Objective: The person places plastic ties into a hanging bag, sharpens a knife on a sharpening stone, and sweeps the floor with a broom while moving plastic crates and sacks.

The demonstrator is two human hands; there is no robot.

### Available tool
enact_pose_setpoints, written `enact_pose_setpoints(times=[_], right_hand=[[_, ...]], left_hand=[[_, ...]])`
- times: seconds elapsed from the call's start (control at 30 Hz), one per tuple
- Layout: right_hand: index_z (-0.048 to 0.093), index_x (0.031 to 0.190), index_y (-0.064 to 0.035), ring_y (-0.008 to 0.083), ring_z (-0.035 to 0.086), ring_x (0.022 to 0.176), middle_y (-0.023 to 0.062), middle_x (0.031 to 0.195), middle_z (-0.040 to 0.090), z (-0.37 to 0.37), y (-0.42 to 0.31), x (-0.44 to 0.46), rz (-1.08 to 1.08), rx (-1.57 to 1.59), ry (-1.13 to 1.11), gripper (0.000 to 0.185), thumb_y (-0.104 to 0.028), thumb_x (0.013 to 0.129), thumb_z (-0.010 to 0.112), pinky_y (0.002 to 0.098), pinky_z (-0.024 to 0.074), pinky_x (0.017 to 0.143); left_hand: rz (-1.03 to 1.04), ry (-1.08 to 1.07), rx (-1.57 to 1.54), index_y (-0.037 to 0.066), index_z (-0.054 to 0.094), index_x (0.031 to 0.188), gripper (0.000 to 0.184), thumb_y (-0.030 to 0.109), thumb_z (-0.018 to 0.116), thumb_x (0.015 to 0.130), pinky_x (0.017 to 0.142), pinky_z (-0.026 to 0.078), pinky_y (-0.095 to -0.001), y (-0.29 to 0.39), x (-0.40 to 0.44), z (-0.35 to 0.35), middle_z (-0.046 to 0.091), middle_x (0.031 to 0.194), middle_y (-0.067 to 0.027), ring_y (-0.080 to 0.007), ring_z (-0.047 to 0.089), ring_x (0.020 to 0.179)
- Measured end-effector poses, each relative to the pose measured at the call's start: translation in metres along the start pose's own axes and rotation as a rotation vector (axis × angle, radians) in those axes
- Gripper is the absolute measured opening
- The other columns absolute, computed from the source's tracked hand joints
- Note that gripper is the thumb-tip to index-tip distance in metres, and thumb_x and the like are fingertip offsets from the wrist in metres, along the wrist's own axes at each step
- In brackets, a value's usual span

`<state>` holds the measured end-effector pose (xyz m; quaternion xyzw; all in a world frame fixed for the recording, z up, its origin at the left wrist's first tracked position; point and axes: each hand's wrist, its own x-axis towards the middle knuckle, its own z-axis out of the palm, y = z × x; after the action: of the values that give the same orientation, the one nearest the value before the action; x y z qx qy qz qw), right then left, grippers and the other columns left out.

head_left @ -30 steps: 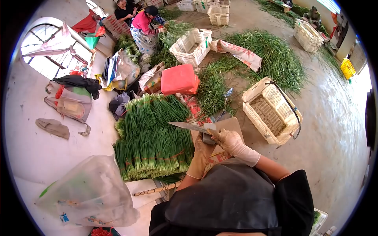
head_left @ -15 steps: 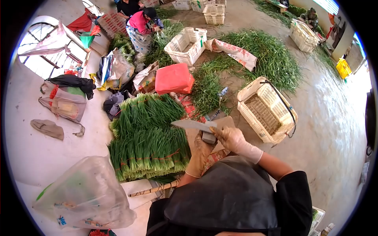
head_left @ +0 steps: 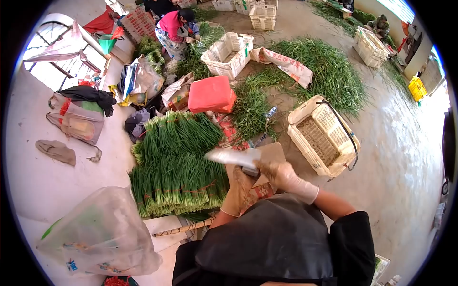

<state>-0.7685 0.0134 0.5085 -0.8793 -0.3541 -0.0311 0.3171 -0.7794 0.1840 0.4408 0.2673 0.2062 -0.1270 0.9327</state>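
Observation:
My right hand [head_left: 285, 180], in a pale thin glove, is closed round the handle of a knife [head_left: 231, 156]. The broad blade points left and is slightly smeared by motion. Beneath the blade, my left hand [head_left: 240, 189], in a stained glove, grips a grey whetstone [head_left: 249, 171], partly covered by the knife. Both hands are in front of the dark apron [head_left: 267, 238], over a piece of cardboard [head_left: 273, 151]. Just left of them lie stacked bundles of green garlic-chive-like stalks [head_left: 179, 178], tied with red bands.
A red block-shaped seat [head_left: 211, 94] stands beyond the bundles. To the right is a white plastic crate [head_left: 324, 136] with a black strap. Loose greens [head_left: 324, 71] cover the floor behind. A plastic bag [head_left: 102, 233] sits at left. Co-workers, one in a pink top [head_left: 169, 27], work farther back.
The knife blade has tilted over the whetstone, showing more of its bright face, and now covers more of the stone. My right hand has moved slightly down. The pink-topped co-worker has shifted a little.

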Motion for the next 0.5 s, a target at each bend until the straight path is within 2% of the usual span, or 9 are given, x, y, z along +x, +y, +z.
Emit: enact_pose_setpoints(times=[0.03,0.07,0.13,0.17,0.27,0.3,0.33,0.43,0.5], right_hand=[[0.047,0.126,-0.0177,0.0281,0.056,0.053,0.0101,0.061,0.056,-0.002,-0.005,-0.005,-0.062,0.055,-0.035,0.038,-0.023,0.088,0.049,0.0370,0.0447,0.046],[0.045,0.127,-0.0170,0.0280,0.056,0.052,0.0098,0.062,0.056,-0.003,-0.010,-0.010,-0.124,0.115,-0.072,0.040,-0.022,0.088,0.049,0.0364,0.0449,0.046],[0.042,0.131,-0.0210,0.0276,0.056,0.054,0.0092,0.063,0.057,0.014,0.006,-0.005,-0.007,0.241,0.114,0.043,-0.024,0.088,0.049,0.0370,0.0449,0.048],[0.043,0.130,-0.0228,0.0267,0.059,0.059,0.0096,0.067,0.059,-0.006,0.002,0.013,0.294,0.004,-0.216,0.042,-0.026,0.089,0.049,0.0371,0.0453,0.049],[0.043,0.130,-0.0223,0.0259,0.061,0.057,0.0115,0.071,0.061,0.012,0.002,-0.010,-0.043,0.047,-0.178,0.040,-0.027,0.091,0.045,0.0361,0.0465,0.049],[0.043,0.130,-0.0185,0.0256,0.059,0.049,0.0125,0.071,0.061,0.007,-0.004,-0.012,-0.138,0.116,-0.092,0.039,-0.026,0.091,0.044,0.0351,0.0455,0.044],[0.043,0.130,-0.0185,0.0256,0.059,0.049,0.0125,0.071,0.061,0.002,-0.004,-0.007,-0.151,0.119,-0.087,0.039,-0.026,0.091,0.044,0.0351,0.0455,0.044],[0.045,0.128,-0.0180,0.0262,0.057,0.048,0.0130,0.069,0.060,-0.004,-0.002,0.009,0.241,0.157,-0.142,0.039,-0.026,0.090,0.046,0.0350,0.0432,0.043],[0.049,0.124,-0.0207,0.0283,0.059,0.055,0.0133,0.069,0.059,0.011,0.002,-0.008,-0.023,0.139,-0.056,0.034,-0.027,0.090,0.047,0.0368,0.0457,0.047]], left_hand=[[0.095,-0.143,0.160,0.011,0.051,0.111,0.039,0.040,0.039,0.088,0.088,0.042,-0.0332,-0.007,0.013,-0.028,0.058,0.106,-0.0056,-0.0193,0.055,0.096],[-0.088,-0.164,-0.075,0.011,0.051,0.111,0.038,0.039,0.040,0.088,0.091,0.040,-0.0327,0.001,0.006,-0.031,0.058,0.107,-0.0056,-0.0195,0.055,0.097],[-0.104,0.261,-0.091,0.013,0.051,0.110,0.036,0.037,0.035,0.089,0.081,0.046,-0.0362,0.014,-0.026,0.031,0.057,0.107,-0.0071,-0.0228,0.055,0.097],[-0.065,0.233,-0.081,0.010,0.049,0.112,0.039,0.037,0.032,0.090,0.080,0.046,-0.0391,0.011,-0.025,0.029,0.056,0.107,-0.0092,-0.0256,0.055,0.095],[-0.065,-0.118,-0.229,0.015,0.050,0.113,0.036,0.038,0.034,0.090,0.078,0.047,-0.0410,0.005,0.004,-0.020,0.056,0.107,-0.0063,-0.0254,0.054,0.097],[-0.176,0.017,-0.284,0.013,0.048,0.113,0.036,0.038,0.036,0.090,0.077,0.047,-0.0421,0.013,-0.006,-0.012,0.056,0.106,-0.0061,-0.0246,0.054,0.095],[-0.162,0.016,-0.279,0.013,0.048,0.113,0.036,0.038,0.036,0.090,0.077,0.047,-0.0421,0.015,-0.012,-0.003,0.056,0.106,-0.0061,-0.0246,0.054,0.095],[-0.044,0.214,-0.121,0.013,0.048,0.118,0.041,0.040,0.039,0.089,0.080,0.047,-0.0398,0.006,-0.017,0.013,0.055,0.112,-0.0078,-0.0242,0.053,0.097],[-0.128,0.050,-0.203,0.013,0.048,0.118,0.039,0.039,0.040,0.089,0.077,0.048,-0.0394,0.013,-0.008,-0.005,0.056,0.111,-0.0082,-0.0245,0.054,0.095]])
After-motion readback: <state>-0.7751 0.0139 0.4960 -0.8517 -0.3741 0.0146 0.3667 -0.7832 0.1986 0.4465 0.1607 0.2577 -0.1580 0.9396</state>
